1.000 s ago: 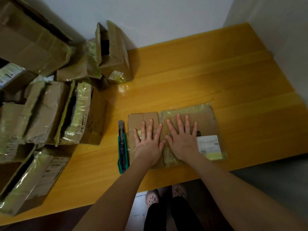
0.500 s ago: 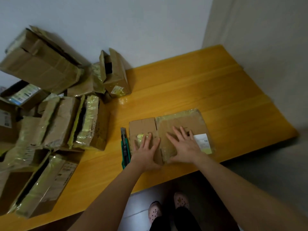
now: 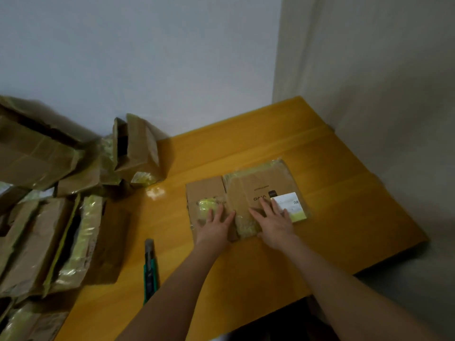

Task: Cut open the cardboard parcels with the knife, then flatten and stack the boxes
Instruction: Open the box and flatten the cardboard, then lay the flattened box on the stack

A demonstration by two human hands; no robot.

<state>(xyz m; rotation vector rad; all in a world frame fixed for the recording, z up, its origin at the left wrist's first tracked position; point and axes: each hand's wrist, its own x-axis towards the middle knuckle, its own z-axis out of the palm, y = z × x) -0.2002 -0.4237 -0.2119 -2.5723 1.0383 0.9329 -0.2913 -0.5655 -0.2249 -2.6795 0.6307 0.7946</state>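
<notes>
1. We see two hands. The left hand (image 3: pixel 214 225) and the right hand (image 3: pixel 274 223) both lie flat with straight fingers, side by side with a small gap between them. Neither is curled round anything.
2. Both press on one flattened box (image 3: pixel 248 187), which lies on the tabletop (image 3: pixel 344 217) close to its near edge.
3. One white label (image 3: pixel 290 205) sits at the box's right end, at the right fingertips.
4. One knife (image 3: pixel 149 269), green-handled, lies by the near edge, left of the box and apart from it, with no hand on it.
5. Taped parcels (image 3: pixel 81 237) crowd the tabletop's left end. We count at least five, but blur prevents an exact tally. One open parcel (image 3: pixel 140 148) stands near the back edge.
</notes>
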